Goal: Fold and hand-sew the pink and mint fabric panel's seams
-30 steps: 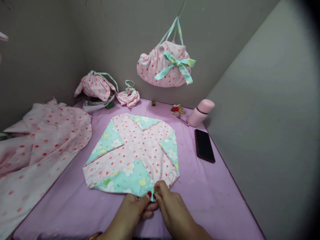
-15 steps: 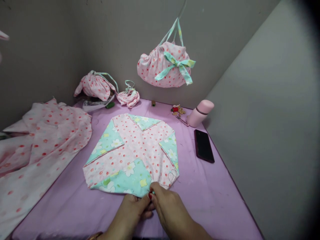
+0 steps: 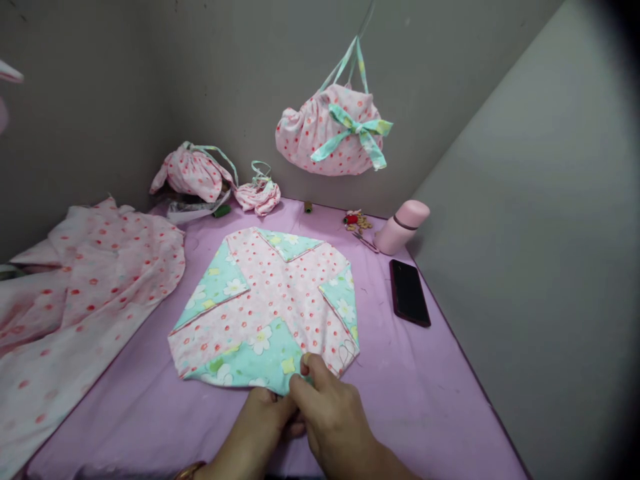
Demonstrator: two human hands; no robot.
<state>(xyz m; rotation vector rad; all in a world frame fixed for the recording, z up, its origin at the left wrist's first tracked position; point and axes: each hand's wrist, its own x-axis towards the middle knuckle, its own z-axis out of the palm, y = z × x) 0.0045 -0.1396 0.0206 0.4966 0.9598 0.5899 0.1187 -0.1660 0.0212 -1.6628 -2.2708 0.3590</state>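
A pink dotted cloth [image 3: 280, 280] lies spread out, with mint-green flowered corners folded inward over it. My left hand [image 3: 260, 420] is closed on the near edge of the cloth, by the front mint flap [image 3: 270, 363]. Right beside it, my right hand [image 3: 333, 413] is pinched at that same edge, its fingertips touching the flap. What sits between those right fingertips is too small and hidden to make out. A thin loop of thread [image 3: 346, 351] rests on the cloth's right near corner.
More dotted fabric [image 3: 115, 267] covers the left side. Along the back are gathered pouches [image 3: 193, 173], a red spool [image 3: 351, 219], small scissors [image 3: 366, 242] and a pink bottle [image 3: 403, 227]. A phone [image 3: 409, 293] lies at right. A bow-tied bag [image 3: 330, 133] hangs above.
My right hand has turned and shifted slightly up and left, its fingers now covering the spot where the red thumbnail showed. The left hand stays on the cloth edge.
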